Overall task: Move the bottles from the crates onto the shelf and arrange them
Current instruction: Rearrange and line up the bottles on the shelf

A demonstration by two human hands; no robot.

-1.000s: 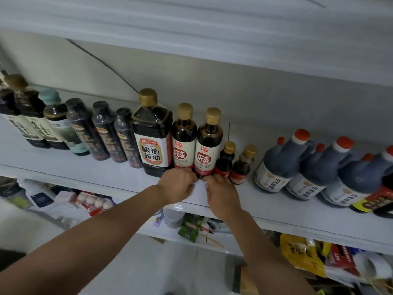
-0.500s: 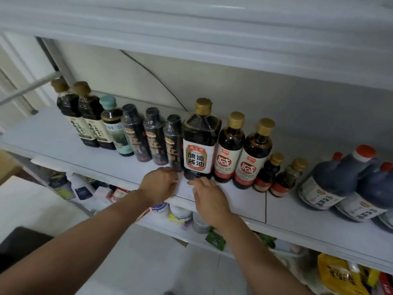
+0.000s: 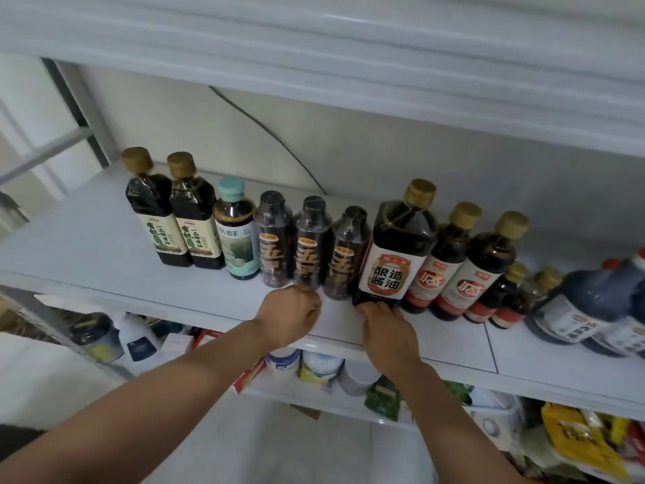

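Sliding leftward, left hand (image 3: 289, 316) curled, grip unclear, right hand (image 3: 385, 331) flat against large bottle (image 3: 394, 260)

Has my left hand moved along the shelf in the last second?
Yes, leftward. The left hand was at the red-label bottle just right of the big soy sauce bottle; now it sits left of that bottle, below the middle wrapped bottle.

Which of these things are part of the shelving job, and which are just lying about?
Job: large soy sauce bottle, black-capped bottles, shelf, left hand, right hand.
Lying about: tins and yellow bag below the shelf.
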